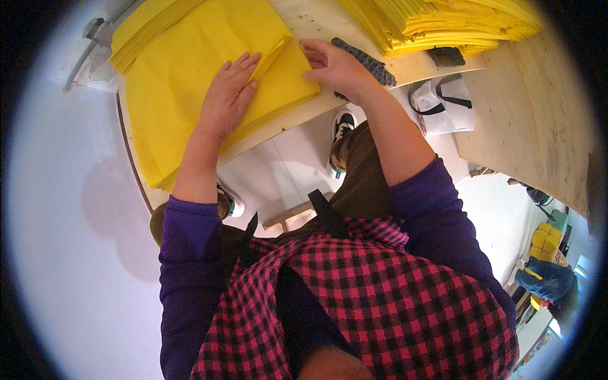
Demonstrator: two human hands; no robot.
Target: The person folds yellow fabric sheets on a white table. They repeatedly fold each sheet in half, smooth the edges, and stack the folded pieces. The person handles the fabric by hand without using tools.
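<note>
The left hand (229, 95) is lying flat with fingers spread, pressing down on a yellow cloth (183, 82) that is resting on the wooden counter (316, 19). The right hand (332, 66) is curling its fingers at the cloth's folded edge (273, 54), seemingly pinching it, though the fingertips are partly hidden. A dark knitted piece (370, 63) is lying just beside the right hand. A stack of yellow cloths (443, 22) is sitting further back, well apart.
</note>
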